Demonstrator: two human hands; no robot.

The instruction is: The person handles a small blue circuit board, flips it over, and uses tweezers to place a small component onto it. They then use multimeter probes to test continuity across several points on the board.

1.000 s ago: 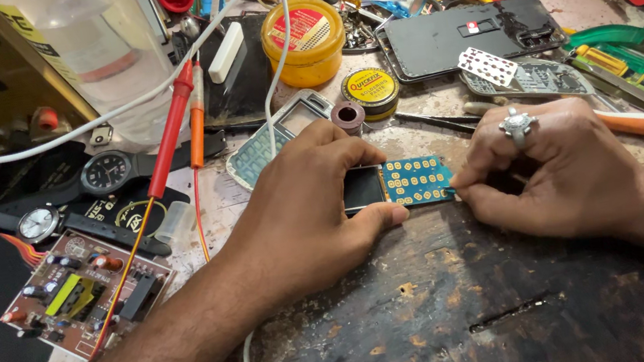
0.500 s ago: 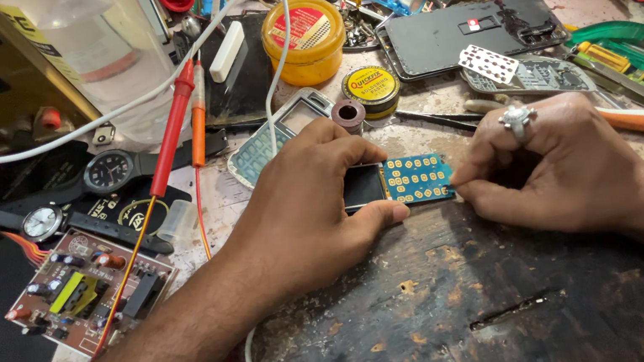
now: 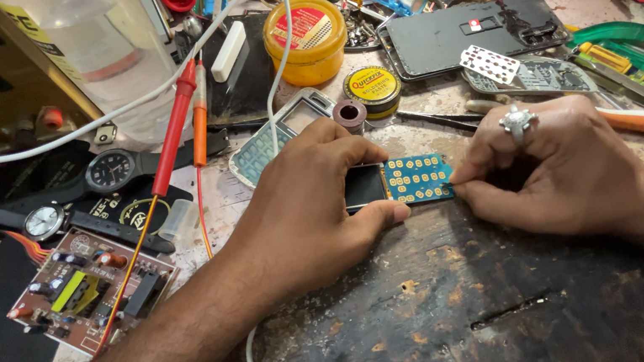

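On worn dark bench (image 3: 477, 311), pinned phone board (image 3: 417, 179): left hand (image 3: 305, 209) gripping screen end, right hand (image 3: 562, 166) pinching keypad edge. Looked light, thin, fragile; best held by edges.

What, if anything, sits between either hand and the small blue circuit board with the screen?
Nothing visible: the left hand grips the circuit board at its screen end, and the right hand pinches the opposite end directly.

Both forearms are bare, no sleeves in sight. The right hand (image 3: 562, 166), at the right of the frame, wears a chunky silver ring (image 3: 518, 123); the left hand (image 3: 305, 209) wears nothing.
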